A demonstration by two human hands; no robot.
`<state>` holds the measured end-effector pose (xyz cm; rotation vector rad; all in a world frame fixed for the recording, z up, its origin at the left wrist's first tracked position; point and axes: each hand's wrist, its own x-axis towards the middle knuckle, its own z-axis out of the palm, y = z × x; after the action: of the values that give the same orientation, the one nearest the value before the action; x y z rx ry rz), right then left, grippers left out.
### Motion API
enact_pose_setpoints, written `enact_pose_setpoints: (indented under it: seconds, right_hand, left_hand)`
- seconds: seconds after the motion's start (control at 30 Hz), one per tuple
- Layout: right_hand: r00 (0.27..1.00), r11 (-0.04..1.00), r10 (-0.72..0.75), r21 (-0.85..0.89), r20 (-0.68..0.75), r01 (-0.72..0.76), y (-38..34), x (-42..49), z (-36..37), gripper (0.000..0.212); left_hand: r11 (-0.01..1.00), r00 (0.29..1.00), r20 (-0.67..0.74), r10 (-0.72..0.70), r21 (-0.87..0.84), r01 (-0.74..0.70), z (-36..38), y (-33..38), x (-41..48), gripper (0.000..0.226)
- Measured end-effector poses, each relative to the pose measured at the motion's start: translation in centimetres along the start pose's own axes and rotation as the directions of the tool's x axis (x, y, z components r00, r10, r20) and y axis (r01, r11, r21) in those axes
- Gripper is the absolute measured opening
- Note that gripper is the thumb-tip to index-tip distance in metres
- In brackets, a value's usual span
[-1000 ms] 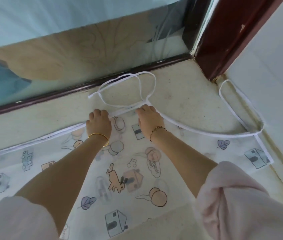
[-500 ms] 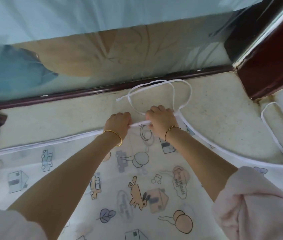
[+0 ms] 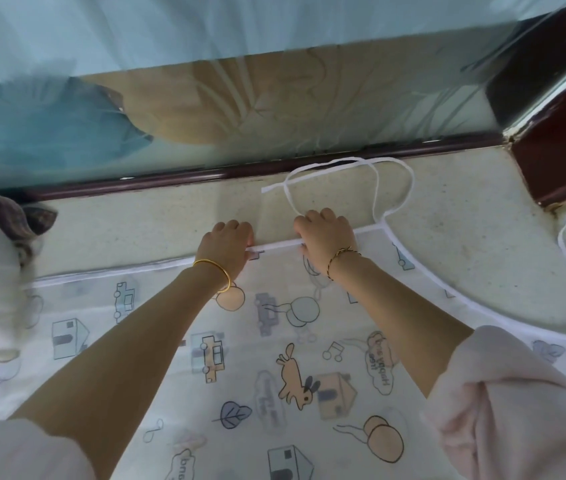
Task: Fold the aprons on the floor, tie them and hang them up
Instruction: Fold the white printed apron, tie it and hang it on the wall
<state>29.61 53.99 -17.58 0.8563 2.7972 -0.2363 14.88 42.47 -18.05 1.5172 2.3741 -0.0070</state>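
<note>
White cartoon-print apron [image 3: 257,386], left hand [image 3: 228,242], right hand [image 3: 325,233] — fingers curled round its top hem, bubble writing mirrored, unreadable.

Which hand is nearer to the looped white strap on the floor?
Right. The right hand grips the apron hem at the near end of the white strap; the left hand grips the same hem farther left, apart from it.

You wear pale pink fleecy sleeves, left sleeve [image 3: 15,452] and right sleeve [image 3: 517,403] both bunched up the arm. Left wrist: plain gold bangle [image 3: 217,271]. Right wrist: thin twisted cord bracelet [image 3: 338,259], dark and gold.
</note>
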Motion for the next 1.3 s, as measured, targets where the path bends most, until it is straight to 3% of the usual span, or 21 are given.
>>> enact_pose_setpoints:
  seconds: [0.1,0.3,0.4,0.5,0.6,0.67,0.77,0.87,0.93,1.0,1.1,1.17,1.23,1.3]
  right_hand:
    - [0.999,1.0,0.019,0.013,0.034,-0.02,0.0,0.4,-0.2,0.013]
    - [0.998,1.0,-0.024,-0.017,0.063,0.025,0.0,0.2,-0.9,0.004]
    - [1.0,1.0,0.004,0.001,0.004,-0.004,0.5,-0.2,-1.2,0.004]
    - [0.996,0.998,0.056,-0.001,-0.075,-0.056,1.0,-0.2,-1.5,0.015]
    - [0.993,0.996,0.088,-0.011,-0.08,-0.089,1.5,0.4,-2.1,0.029]
    - [0.996,0.995,0.082,-0.056,-0.038,-0.084,1.8,0.9,-2.8,0.029]
    - [0.991,0.99,0.092,-0.114,0.097,-0.081,2.2,0.9,-3.8,0.007]
    - [0.972,0.98,0.155,-0.148,0.176,-0.13,2.5,0.4,-4.1,0.025]
    - [0.978,0.973,0.183,-0.159,0.098,-0.166,2.3,-0.3,-4.4,0.029]
    - [0.982,0.969,0.186,-0.163,-0.023,-0.187,1.7,-1.1,-5.3,0.015]
    - [0.957,0.964,0.197,-0.137,-0.215,-0.229,1.3,-2.1,-7.3,0.023]
    - [0.899,0.958,0.164,-0.152,-0.407,-0.244,1.1,-3.1,-7.9,0.023]
    - [0.859,0.953,0.121,-0.183,-0.497,-0.24,0.3,-5.2,-7.6,0.025]
    - [0.867,0.96,0.067,-0.204,-0.493,-0.19,-0.7,-7.9,-6.1,0.022]
  left_hand:
    - [0.999,1.0,0.001,-0.021,0.028,0.021,-0.1,-0.9,-0.4,0.023]
    - [0.997,0.988,0.143,-0.054,-0.046,0.061,-0.9,-2.7,-0.8,0.04]
    - [0.998,0.975,0.221,-0.036,0.056,0.024,-1.5,-3.7,-0.6,0.048]
    - [0.993,0.969,0.243,-0.034,0.119,0.005,-2.4,-4.2,-0.2,0.036]
    - [0.991,0.985,0.171,-0.016,0.137,-0.008,-3.8,-4.1,0.7,0.017]
    - [0.988,0.99,0.14,-0.007,0.154,-0.015,-4.5,-4.0,1.3,0.017]
    - [0.984,0.989,0.144,-0.013,0.177,-0.013,-4.8,-4.1,1.4,0.023]
    - [0.983,0.976,0.215,-0.031,0.182,-0.009,-5.2,-4.1,1.1,0.034]
    - [0.975,0.97,0.24,-0.038,0.224,-0.017,-5.6,-4.2,0.7,0.036]
    - [0.962,0.986,0.163,-0.026,0.271,-0.019,-6.2,-4.2,0.4,0.027]
    - [0.963,0.993,-0.113,0.038,0.268,-0.006,-7.4,-4.1,-0.5,0.024]
    - [0.954,0.945,-0.281,0.169,0.286,-0.086,-8.0,-4.3,-1.8,0.025]
    - [0.903,0.901,-0.281,0.331,0.372,-0.216,-8.1,-4.5,-4.0,0.034]
    - [0.852,0.883,-0.218,0.416,0.433,-0.295,-7.4,-5.0,-6.4,0.04]
